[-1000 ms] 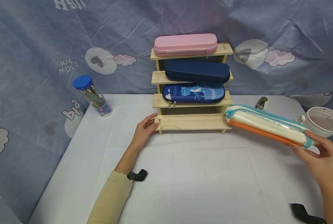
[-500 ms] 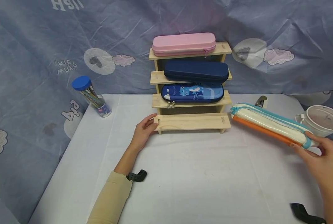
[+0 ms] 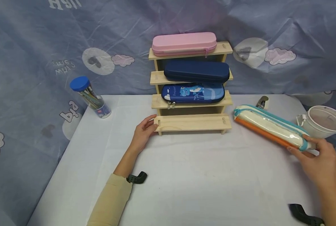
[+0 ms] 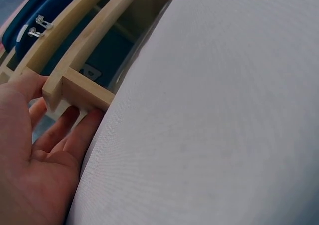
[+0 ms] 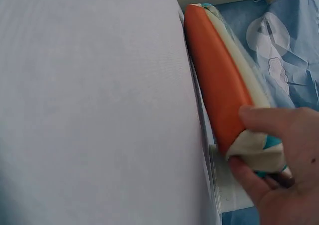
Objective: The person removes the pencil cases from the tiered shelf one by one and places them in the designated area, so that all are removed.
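Rack (image 3: 193, 123): pale wood, four stepped tiers, upright; pouch (image 3: 271, 127): cream and orange, teal-trimmed; slanted, near its right end, apart.

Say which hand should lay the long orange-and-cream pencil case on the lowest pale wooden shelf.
Likely the right hand: it grips the pencil case. The left hand holds the left end of the shelf, away from the case.

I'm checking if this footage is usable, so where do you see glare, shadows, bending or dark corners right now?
Head: glare on the orange case's clear side, a soft shadow on the table by the right hand; left wrist: the shelf boards look bowed, likely lens distortion; right wrist: dimmer than head, darkening toward the lower left corner.
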Demonstrator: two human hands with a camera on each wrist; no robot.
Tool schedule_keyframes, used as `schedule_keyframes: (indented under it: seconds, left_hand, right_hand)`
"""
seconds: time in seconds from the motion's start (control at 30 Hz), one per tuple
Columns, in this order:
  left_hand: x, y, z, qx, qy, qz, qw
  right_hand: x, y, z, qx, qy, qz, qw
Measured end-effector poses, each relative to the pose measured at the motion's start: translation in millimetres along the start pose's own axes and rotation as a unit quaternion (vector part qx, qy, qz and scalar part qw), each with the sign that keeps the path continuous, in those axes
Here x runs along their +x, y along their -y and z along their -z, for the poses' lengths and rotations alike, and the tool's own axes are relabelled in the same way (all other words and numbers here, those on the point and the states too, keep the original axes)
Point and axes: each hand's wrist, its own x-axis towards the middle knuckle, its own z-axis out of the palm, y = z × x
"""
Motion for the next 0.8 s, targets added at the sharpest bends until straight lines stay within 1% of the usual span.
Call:
schedule_keyframes:
  seconds: [0.07, 0.13, 0.23, 0.33, 0.5, 0.57, 0.7, 0.8]
  left_hand:
    - [-0.8, -0.5, -0.2, -0.002, 0.002, 0.004, 1.0000]
    - [-1.3, -0.6, -0.4, -0.003, 0.004, 0.007, 1.0000]
    - [-1.7, -1.2, -0.2, 0.002, 0.004, 0.008, 1.0000]
    - [-0.7, -2.9, 0.9, 0.006, 0.010, 0.008, 0.9999]
    - [-7.8, -21.5, -2.4, 0.016, 0.017, 0.009, 0.9997]
    - [-11.5, -28.0, -4.2, 0.018, 0.016, 0.005, 0.9997]
    - [-11.0, -27.5, -5.5, 0.009, 0.019, -0.004, 0.9998]
    - [-11.8, -27.3, -4.5, 0.002, 0.019, -0.006, 0.9998]
  right_hand:
    - [-0.4, -0.9, 0.0, -0.010, 0.019, 0.010, 1.000]
    - [-1.0, -1.2, -0.1, -0.023, 0.035, 0.011, 0.999]
    - [-1.6, -0.8, -0.9, -0.030, 0.043, 0.019, 0.998]
    - [-1.4, 0.2, -0.3, -0.035, 0.049, 0.038, 0.997]
    - [0.3, -1.1, -0.7, -0.034, 0.072, 0.059, 0.995]
    - [0.8, -1.5, -0.9, -0.035, 0.078, 0.060, 0.995]
    - [0.4, -1.3, 3.7, -0.042, 0.081, 0.060, 0.994]
    - [-1.3, -0.4, 6.5, -0.067, 0.071, 0.074, 0.992]
